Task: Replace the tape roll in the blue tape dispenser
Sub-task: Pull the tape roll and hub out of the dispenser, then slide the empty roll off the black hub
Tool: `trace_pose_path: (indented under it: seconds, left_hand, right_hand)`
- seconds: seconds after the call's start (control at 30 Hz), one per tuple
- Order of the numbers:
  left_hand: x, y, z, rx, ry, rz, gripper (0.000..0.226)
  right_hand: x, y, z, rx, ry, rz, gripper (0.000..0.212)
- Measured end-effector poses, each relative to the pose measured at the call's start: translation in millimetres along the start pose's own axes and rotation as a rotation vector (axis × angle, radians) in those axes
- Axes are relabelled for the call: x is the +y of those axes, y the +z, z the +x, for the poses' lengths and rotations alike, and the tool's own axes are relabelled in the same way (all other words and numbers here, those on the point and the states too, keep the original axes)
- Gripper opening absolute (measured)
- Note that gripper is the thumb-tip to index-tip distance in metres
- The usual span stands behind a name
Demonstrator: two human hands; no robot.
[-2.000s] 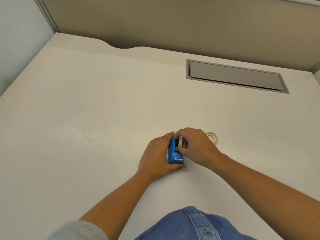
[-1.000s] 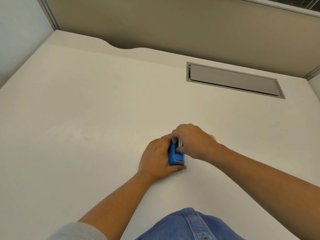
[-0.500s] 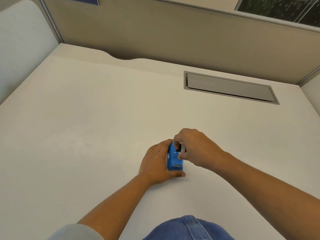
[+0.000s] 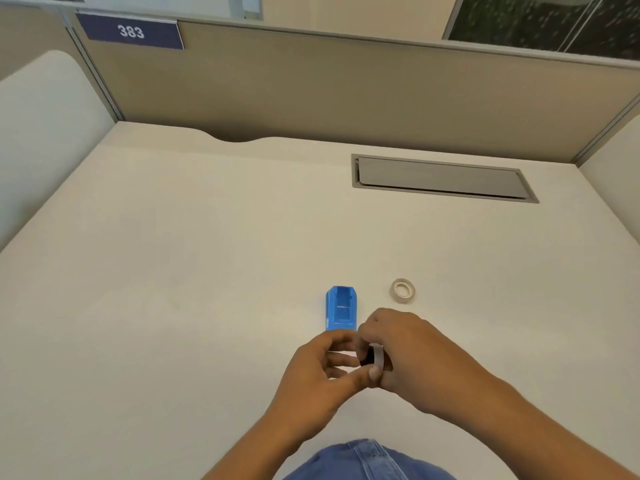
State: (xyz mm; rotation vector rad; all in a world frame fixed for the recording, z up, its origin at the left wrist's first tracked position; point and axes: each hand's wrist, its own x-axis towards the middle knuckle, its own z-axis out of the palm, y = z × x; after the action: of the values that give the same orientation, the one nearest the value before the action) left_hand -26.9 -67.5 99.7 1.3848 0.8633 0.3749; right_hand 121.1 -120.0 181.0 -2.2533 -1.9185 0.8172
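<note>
The blue tape dispenser (image 4: 341,311) stands alone on the white desk (image 4: 173,271), its inside bare with no roll in it. Just in front of it, lifted off the desk, my right hand (image 4: 405,348) grips a small roll (image 4: 378,356) with a black core and a grey rim. My left hand (image 4: 323,374) meets it from the left, thumb touching the roll and fingers curled toward it. A second, whitish tape roll (image 4: 402,290) lies flat on the desk to the right of the dispenser.
A grey cable hatch (image 4: 443,178) is set into the desk at the back right. Beige partition walls (image 4: 346,84) close off the back and both sides; a sign reading 383 (image 4: 131,31) hangs at the top left. My blue denim shirt (image 4: 367,460) shows at the bottom edge.
Both hands have left the dispenser and pulled back toward me with the black-cored roll taken out. The dispenser now stands free, and the whitish roll is uncovered. The camera tilted up.
</note>
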Motion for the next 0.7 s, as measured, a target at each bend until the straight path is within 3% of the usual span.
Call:
trace_pose_path:
  seconds: [0.2, 0.3, 0.5, 0.7]
  left_hand:
    - [16.5, 8.5, -11.9, 0.002, -0.064, -0.154, 0.023]
    - [22.4, 11.2, -16.8, 0.015, -0.069, -0.188, 0.029]
    - [31.4, 11.6, -26.8, 0.076, -0.094, -0.298, 0.053]
    - [47.1, 9.7, -37.4, 0.084, -0.073, -0.378, 0.054]
  right_hand:
    - [-3.3, -1.0, -13.2, 0.023, -0.017, 0.031, 0.017]
    - [-1.2, -2.0, -18.1, 0.014, -0.034, 0.036, 0.022]
    - [9.0, -8.0, -35.1, 0.070, -0.056, 0.189, 0.071]
    - [10.6, 2.1, -49.1, 0.215, -0.067, 0.485, 0.058]
